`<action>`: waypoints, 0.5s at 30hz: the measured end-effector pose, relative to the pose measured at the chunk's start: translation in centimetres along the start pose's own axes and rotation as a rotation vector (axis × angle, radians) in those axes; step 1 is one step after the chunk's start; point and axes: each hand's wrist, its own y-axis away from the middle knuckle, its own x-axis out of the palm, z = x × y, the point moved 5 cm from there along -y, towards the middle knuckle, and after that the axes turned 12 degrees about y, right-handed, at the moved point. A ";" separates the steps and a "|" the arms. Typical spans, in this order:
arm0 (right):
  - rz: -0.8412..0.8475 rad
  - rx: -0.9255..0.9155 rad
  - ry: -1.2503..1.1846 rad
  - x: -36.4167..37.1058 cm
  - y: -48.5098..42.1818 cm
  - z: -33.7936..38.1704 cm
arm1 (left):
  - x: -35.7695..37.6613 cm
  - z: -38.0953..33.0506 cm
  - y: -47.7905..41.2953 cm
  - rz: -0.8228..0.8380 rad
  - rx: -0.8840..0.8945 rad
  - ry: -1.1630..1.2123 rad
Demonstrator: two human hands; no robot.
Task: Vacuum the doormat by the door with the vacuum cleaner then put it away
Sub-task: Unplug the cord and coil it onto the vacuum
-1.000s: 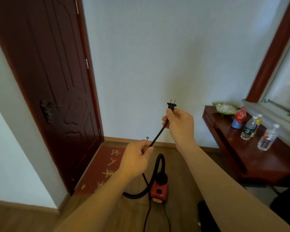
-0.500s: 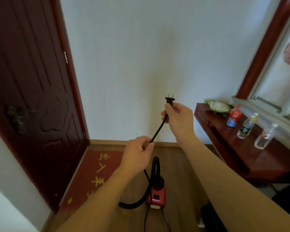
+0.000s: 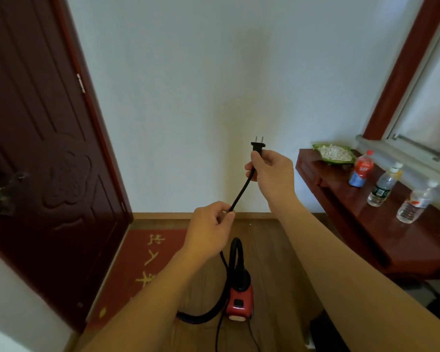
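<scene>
A person's right hand (image 3: pixel 272 174) pinches a black two-pin plug (image 3: pixel 258 146) prongs-up, left hand (image 3: pixel 208 229) just below grips its black cord (image 3: pixel 240 193) taut, likely readying it for a socket; beneath both hands the small red vacuum cleaner (image 3: pixel 239 298) stands beside the red gold-lettered doormat (image 3: pixel 142 257).

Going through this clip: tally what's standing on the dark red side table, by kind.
Cola bottle: 1
Clear water bottles: 2 (a yellowish shape behind one may be another bottle; cannot tell)
Green dish of white bits: 1
Total: 4 on the side table
</scene>
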 end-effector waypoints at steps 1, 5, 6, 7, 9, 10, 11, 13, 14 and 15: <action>0.010 0.000 -0.004 -0.1 -0.9 -0.5 | 0.5 0.2 -0.6 -0.005 -0.005 0.000; 0.060 0.005 -0.047 -1.0 -5.0 -2.9 | 3.3 1.1 -3.4 -0.011 -0.026 -0.008; 0.072 0.006 -0.051 -1.4 -6.2 -3.6 | 4.2 1.3 -4.3 -0.009 -0.033 -0.007; 0.082 0.006 -0.052 -1.9 -7.5 -4.2 | 5.2 1.5 -5.2 -0.009 -0.042 -0.008; 0.103 0.005 -0.058 -3.0 -10.1 -5.5 | 7.4 1.7 -7.1 -0.018 -0.054 -0.026; 0.118 0.003 -0.064 -3.5 -11.5 -6.1 | 8.5 1.8 -8.1 -0.027 -0.057 -0.036; 0.135 0.000 -0.069 -4.0 -12.8 -6.6 | 9.6 2.0 -9.0 -0.037 -0.064 -0.044; 0.169 0.007 -0.072 -4.9 -15.3 -7.8 | 11.6 2.4 -10.6 -0.055 -0.088 -0.059; 0.184 0.015 -0.071 -5.3 -16.5 -8.3 | 12.6 2.5 -11.3 -0.058 -0.101 -0.065; 0.197 0.024 -0.070 -5.7 -17.5 -8.9 | 13.5 2.6 -11.9 -0.061 -0.111 -0.070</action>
